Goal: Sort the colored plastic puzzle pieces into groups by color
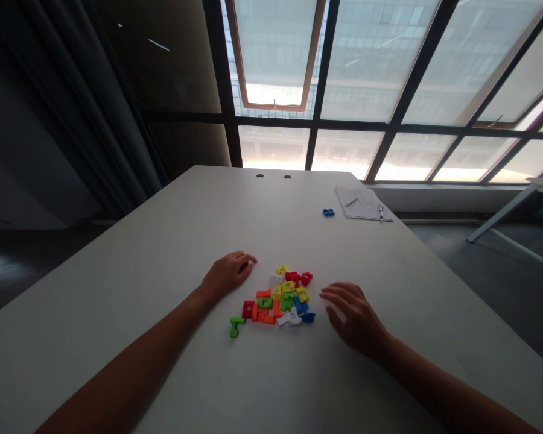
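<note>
Several small plastic puzzle blocks lie in a loose pile between my hands, in red, yellow, orange, green, blue and white. My left hand (230, 272) rests on the table at the pile's upper left, fingers loosely curved and holding nothing. To the right of the pile is my right hand (350, 310), its fingers apart and nothing in them. Closest to it are a blue block (308, 317) and a yellow block (303, 294). A green block (235, 326) sits at the lower left, and a red block (306, 278) at the upper right edge.
The white table (185, 211) stretches toward the windows. Farther off lie a small blue piece (328, 212) and paper sheets (364, 205) with a pen (381, 213) on them. A dark curtain (95, 108) hangs at left. Another table (520, 208) stands at right.
</note>
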